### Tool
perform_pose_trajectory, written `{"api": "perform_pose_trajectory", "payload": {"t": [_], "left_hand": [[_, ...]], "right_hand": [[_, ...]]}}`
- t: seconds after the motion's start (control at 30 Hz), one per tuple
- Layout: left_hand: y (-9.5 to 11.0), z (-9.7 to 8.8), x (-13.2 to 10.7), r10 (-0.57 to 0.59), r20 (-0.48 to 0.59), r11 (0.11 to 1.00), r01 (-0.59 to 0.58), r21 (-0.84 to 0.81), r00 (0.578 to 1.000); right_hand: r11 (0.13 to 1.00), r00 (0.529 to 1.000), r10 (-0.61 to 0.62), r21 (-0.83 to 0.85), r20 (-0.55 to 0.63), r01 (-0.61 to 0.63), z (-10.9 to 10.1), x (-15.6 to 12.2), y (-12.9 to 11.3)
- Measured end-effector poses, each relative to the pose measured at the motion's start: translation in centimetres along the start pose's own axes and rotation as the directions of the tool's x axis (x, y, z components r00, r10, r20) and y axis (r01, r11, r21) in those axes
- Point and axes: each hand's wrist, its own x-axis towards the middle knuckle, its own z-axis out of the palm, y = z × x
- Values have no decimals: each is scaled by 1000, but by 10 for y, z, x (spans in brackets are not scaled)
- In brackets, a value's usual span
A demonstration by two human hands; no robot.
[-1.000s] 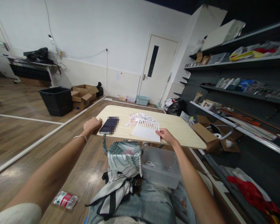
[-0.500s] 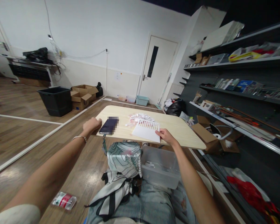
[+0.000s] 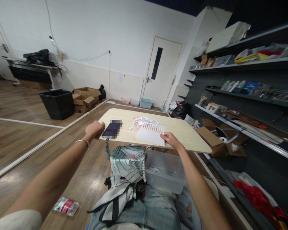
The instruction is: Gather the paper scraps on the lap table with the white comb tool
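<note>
A small light-wood table stands in front of me. My left hand is closed around its near left corner, beside a dark phone lying flat. My right hand grips the table's near edge, its thumb on the corner of a white slotted card. Behind the card lies a heap of small white and pink pieces. A thin bracelet circles my left wrist.
A patterned bag and a clear plastic bin sit under the table by my knees. A plastic bottle lies on the wooden floor at left. Dark shelves line the right; a black bin, cardboard boxes and a door stand beyond.
</note>
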Motion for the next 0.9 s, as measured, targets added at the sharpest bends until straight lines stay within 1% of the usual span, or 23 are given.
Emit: {"api": "perform_pose_trajectory", "payload": {"t": [0.2,0.43,0.63,0.77,0.9], "left_hand": [[1,-2,-2,-12,15,1000,12,5,1000],[1,-2,-1,-12,12,1000,12,10,1000],[1,-2,0,-17,26,1000,17,13,1000],[0,0,0,-10,6,1000,10,16,1000],[-1,1,0,-6,-10,1000,6,17,1000]], "right_hand": [[1000,1000,-4,-19,21,4,-2,-2,2],[1000,1000,-20,12,-15,20,1,0,1],[999,1000,-2,-43,29,4,4,0,-2],[998,999,16,-67,37,-14,3,-1,-3],[1000,999,17,-26,37,-16,3,0,-3]]}}
